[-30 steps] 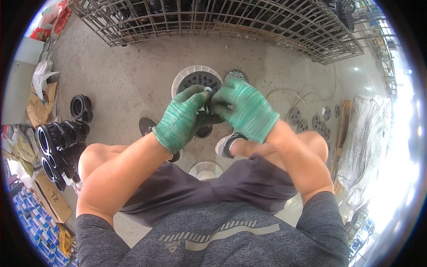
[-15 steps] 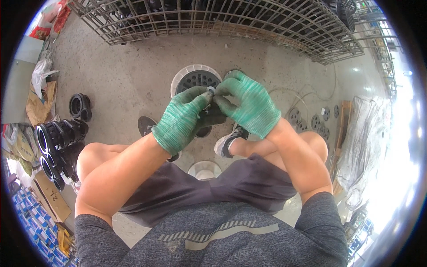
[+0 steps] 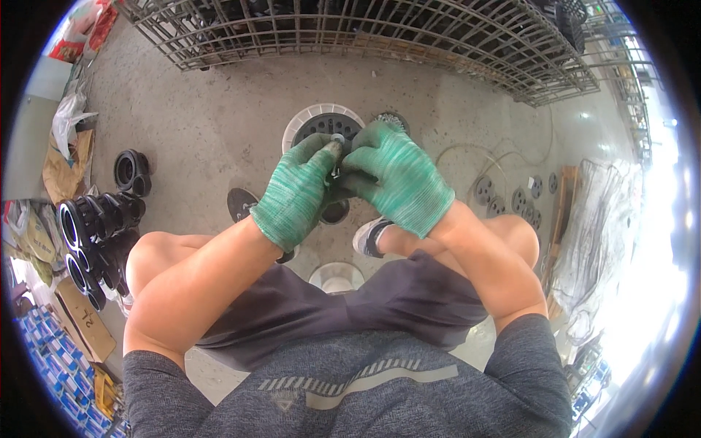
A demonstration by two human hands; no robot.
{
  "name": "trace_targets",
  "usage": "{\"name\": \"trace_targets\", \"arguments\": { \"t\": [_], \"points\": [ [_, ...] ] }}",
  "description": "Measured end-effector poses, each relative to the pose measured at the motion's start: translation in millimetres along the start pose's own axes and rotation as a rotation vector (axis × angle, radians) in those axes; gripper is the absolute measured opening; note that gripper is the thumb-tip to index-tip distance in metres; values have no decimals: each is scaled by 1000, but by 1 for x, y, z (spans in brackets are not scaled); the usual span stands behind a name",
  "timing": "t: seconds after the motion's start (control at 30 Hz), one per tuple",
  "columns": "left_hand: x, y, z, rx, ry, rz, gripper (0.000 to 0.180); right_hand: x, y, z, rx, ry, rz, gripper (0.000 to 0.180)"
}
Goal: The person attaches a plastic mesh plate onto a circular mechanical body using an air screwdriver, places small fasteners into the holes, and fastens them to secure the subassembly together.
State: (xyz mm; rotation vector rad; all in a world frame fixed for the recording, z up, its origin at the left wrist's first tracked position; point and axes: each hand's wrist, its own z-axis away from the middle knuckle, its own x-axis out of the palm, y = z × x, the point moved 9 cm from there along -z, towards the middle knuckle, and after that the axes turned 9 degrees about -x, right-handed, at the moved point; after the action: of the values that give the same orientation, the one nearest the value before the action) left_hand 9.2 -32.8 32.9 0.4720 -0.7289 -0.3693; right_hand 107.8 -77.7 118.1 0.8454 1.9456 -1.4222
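Pinched between the fingertips of both gloved hands is a small metal washer (image 3: 337, 139). Left hand (image 3: 296, 193) and right hand (image 3: 398, 179) touch each other above a white bucket (image 3: 296, 131) of black parts on the concrete floor (image 3: 212, 124), near a wire cage (image 3: 365, 33).

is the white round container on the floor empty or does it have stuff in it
Not empty: the white round container on the concrete floor holds black round parts.

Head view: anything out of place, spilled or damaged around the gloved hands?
Nothing stands out. The left hand and right hand pinch a small metal part over a white bucket. Black ring parts lie stacked on the concrete floor, with no spill or breakage visible.
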Motion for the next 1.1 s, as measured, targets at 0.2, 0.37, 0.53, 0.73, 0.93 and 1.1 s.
{"name": "trace_targets", "arguments": {
  "t": [0.2,0.37,0.53,0.73,0.93,1.1],
  "points": [
    [-1,-5,-1,-9,23,34,26,-1,-2,-2,-48,-28,-20,26],
    [-4,-4,-9,7,-5,40,28,0,-5,-4,-67,-123,-2,24],
    [0,1,-5,20,-40,74,28,-3,-6,-2,-116,-101,58,24],
    [3,4,-2,27,-38,41,28,-19,10,4,14,101,-111,22],
    [8,3,1,15,-46,-144,34,-24,36,11,400,277,-439,19],
    [6,9,5,56,-33,-249,38,-13,34,9,406,23,-437,22]
  ]
}}
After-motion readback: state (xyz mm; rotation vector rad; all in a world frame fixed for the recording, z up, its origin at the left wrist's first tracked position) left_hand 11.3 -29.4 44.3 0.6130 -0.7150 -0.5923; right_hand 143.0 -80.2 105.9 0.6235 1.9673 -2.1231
